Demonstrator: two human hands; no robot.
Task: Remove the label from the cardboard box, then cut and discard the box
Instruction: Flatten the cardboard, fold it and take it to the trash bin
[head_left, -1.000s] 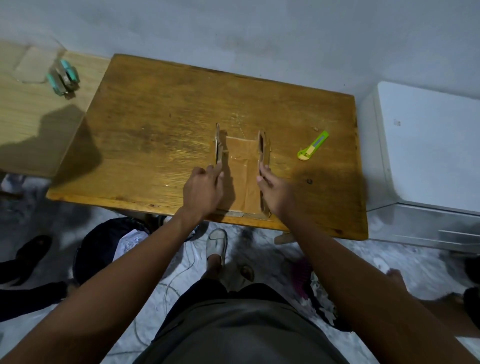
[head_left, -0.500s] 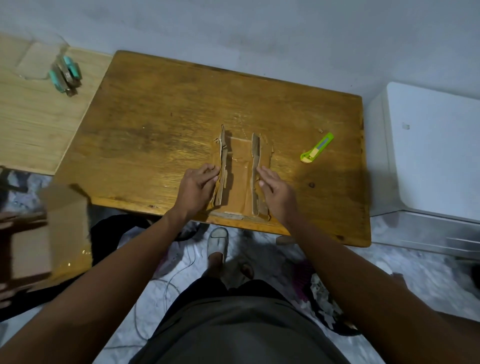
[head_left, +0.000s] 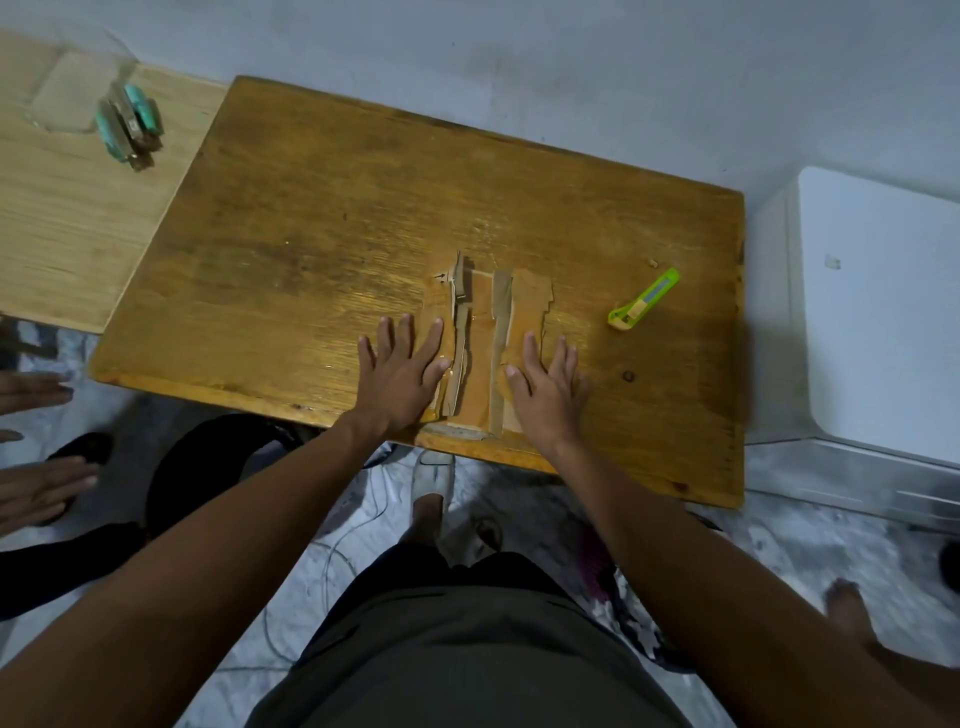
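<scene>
1. Head view, work surface: a brown wooden table (head_left: 322, 249) is filling the centre of the frame, its varnish worn and streaked, its near edge running along the middle of the picture.
2. The cardboard box (head_left: 480, 353) is lying opened out and flattened at the lower centre of the table, its near end reaching the table's near edge. Strips of tape are running lengthwise along it; the left flap's edge is looking torn and ragged.
3. The left hand (head_left: 402, 374) is resting palm down, fingers straight and spread, grasping nothing. Its index-finger side is pressing on the box's left flap; the other fingers are lying on bare wood.
4. The right hand (head_left: 545, 387) is likewise lying flat and released, fingers straight, pressing on the box's right flap.
5. A green utility knife (head_left: 644, 306) is lying untouched on the table right of the box, well apart from the right hand.
6. Room, upper left of the frame: a paler wooden surface (head_left: 57, 223) is adjoining the table, bearing a small teal-and-brown object (head_left: 130, 124) which cannot be identified.
7. Right edge of the frame: a white cabinet (head_left: 878, 312) is standing just beside the table.
8. A grey wall (head_left: 519, 57) is running across the top; a mottled pale floor (head_left: 779, 545) is showing below, with cables and footwear on it.
9. Left edge: another person's hands (head_left: 36, 488) are showing, blurred.
</scene>
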